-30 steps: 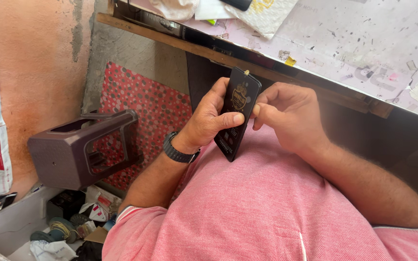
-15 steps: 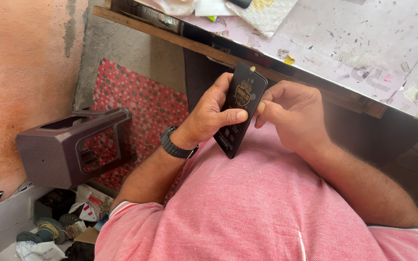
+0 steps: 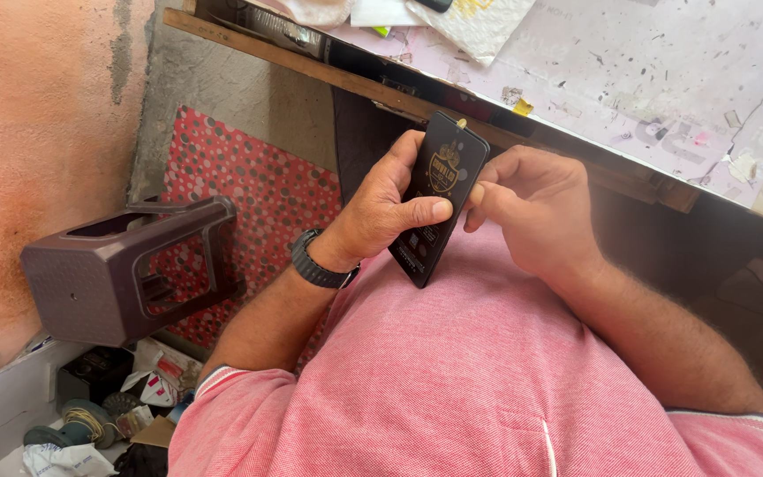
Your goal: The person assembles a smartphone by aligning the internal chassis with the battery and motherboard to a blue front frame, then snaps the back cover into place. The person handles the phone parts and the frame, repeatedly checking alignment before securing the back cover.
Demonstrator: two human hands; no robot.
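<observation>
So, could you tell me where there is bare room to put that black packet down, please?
The worktop is mostly bare ahead of the right hand, apart from small scraps; its far left end is crowded with papers. On the floor, the red mat is open between the tipped stool and the left hand holding the packet. The clutter below the stool leaves no room.

We are looking at a slim black packet (image 3: 439, 208), flat and rectangular, shaped like a phone-sized sleeve. Its face carries a gold crest emblem in the upper half and small pale print lower down. A little yellowish tab shows at its top edge. It stands nearly upright, tilted with its top leaning to the right, held in the air just above our pink shirt and just below the edge of the bench (image 3: 629, 97).
</observation>
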